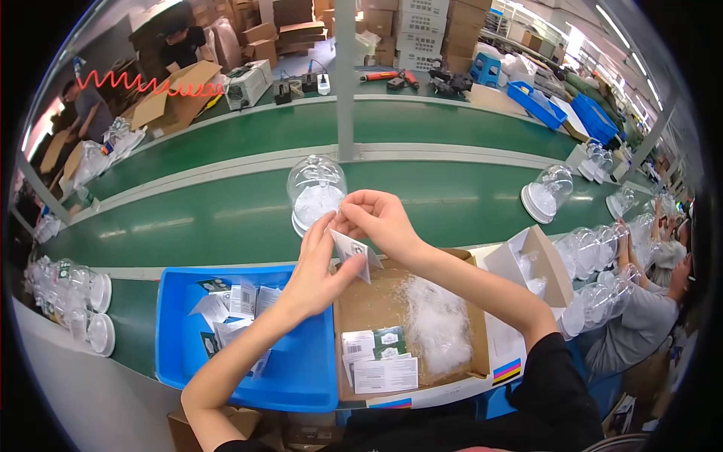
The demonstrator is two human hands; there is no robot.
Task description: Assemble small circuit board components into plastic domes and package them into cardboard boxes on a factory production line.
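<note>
My left hand (pixel 318 273) grips a small folded printed card (pixel 351 251), its thumb lying along the card's lower end. Close against its fingertips, my right hand (pixel 382 224) is closed in a pinch. Whatever sits between the right fingertips is too small to make out. Just beyond both hands, a clear dome (pixel 316 175) with a white round base stands on the green conveyor belt (pixel 444 192), slightly tilted, with white material inside. Below the hands, a cardboard tray (pixel 380 313) holds a heap of clear shredded filler (pixel 439 324) and several printed cards (pixel 384 374).
At the left, a blue bin (pixel 169 331) contains loose cards. More domes lie at the belt's left end (pixel 98 294) and crowd the right side (pixel 587 252). An open white box (pixel 531 264) adjoins the tray. A grey post (pixel 345 75) rises behind; co-workers sit at right.
</note>
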